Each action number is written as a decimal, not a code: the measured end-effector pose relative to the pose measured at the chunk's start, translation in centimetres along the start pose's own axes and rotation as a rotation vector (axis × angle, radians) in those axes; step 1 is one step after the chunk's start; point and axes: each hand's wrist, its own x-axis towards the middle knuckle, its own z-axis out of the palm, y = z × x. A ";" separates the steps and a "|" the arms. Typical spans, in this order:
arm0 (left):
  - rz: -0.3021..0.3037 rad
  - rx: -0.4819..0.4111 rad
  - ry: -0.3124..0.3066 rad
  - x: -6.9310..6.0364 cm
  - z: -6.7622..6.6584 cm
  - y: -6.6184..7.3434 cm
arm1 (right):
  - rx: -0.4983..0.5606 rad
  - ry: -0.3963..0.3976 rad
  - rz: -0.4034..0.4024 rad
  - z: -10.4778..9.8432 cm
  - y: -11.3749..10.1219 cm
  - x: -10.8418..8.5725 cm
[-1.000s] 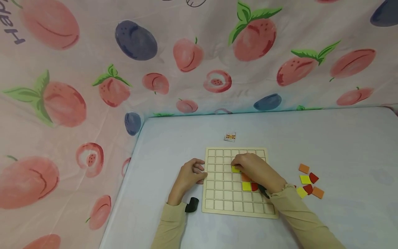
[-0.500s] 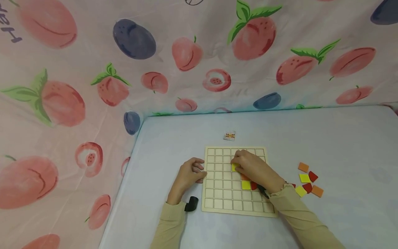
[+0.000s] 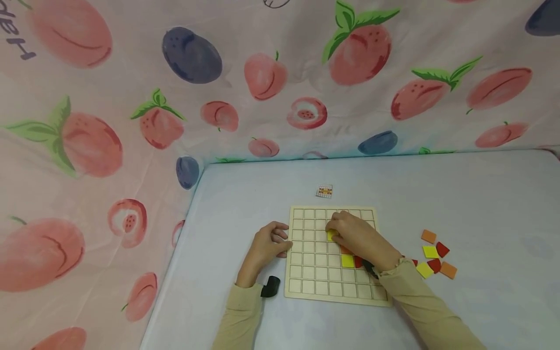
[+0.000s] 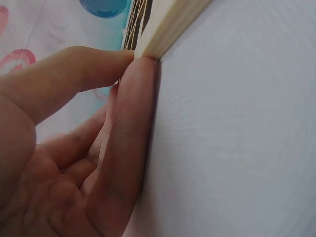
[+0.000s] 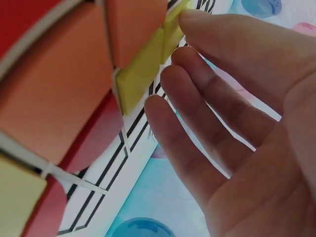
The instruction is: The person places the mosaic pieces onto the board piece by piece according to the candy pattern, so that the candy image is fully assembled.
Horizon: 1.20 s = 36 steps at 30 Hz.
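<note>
At the left edge of a wooden grid board (image 3: 308, 262), my left hand (image 3: 264, 248) pinches the rim; the left wrist view has its thumb on top and a finger (image 4: 133, 108) against the side of the board (image 4: 173, 29). My right hand (image 3: 358, 236) reaches over the board from the right and pinches a yellow tile (image 3: 331, 236). In the right wrist view its thumb tip lies on that yellow tile (image 5: 172, 32), beside another yellow tile (image 5: 140, 74). An orange tile (image 3: 345, 250), a yellow tile (image 3: 347, 261) and a red piece (image 3: 358, 262) lie under or near this hand, which hides part of the board.
Loose pieces lie right of the board, among them orange (image 3: 428, 236), yellow (image 3: 430, 252) and red (image 3: 442, 249) ones. A small patterned card (image 3: 324, 191) is beyond the board. The fruit-print cloth (image 3: 262, 121) rises behind the table (image 3: 245, 194).
My right hand has shifted very slightly toward the board's far side, still at the yellow tile. My left hand has stayed at the board's edge.
</note>
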 end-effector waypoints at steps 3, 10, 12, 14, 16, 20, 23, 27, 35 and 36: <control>-0.003 0.001 0.000 0.0 0.0 0.0 | -0.014 0.007 -0.003 -0.1 0.0 -0.1; -0.013 0.001 0.002 0.0 0.1 -0.2 | -0.012 0.008 -0.013 -0.5 0.1 -0.3; -0.006 0.001 0.003 0.0 0.1 -0.1 | -0.014 0.021 -0.009 -0.7 0.2 -0.5; -0.003 0.004 0.004 0.0 0.1 -0.1 | -0.016 0.035 -0.004 -0.9 0.3 -0.7; -0.001 0.004 0.004 0.0 0.1 0.0 | -0.015 0.049 0.007 -1.1 0.5 -1.0; -0.004 0.006 0.008 0.0 0.0 0.1 | -0.014 0.070 0.019 -1.5 0.8 -1.7; -0.010 0.006 0.011 0.1 0.0 0.1 | -0.017 0.075 0.035 -1.8 1.2 -2.2; -0.011 -0.002 0.008 0.0 0.0 0.1 | -0.035 0.082 0.042 -2.1 1.7 -3.0; -0.012 -0.015 0.005 0.0 0.0 0.0 | -0.027 0.082 0.099 -2.9 2.6 -4.3; -0.013 -0.015 0.004 0.0 0.0 0.0 | -0.033 0.079 0.106 -3.0 2.7 -4.4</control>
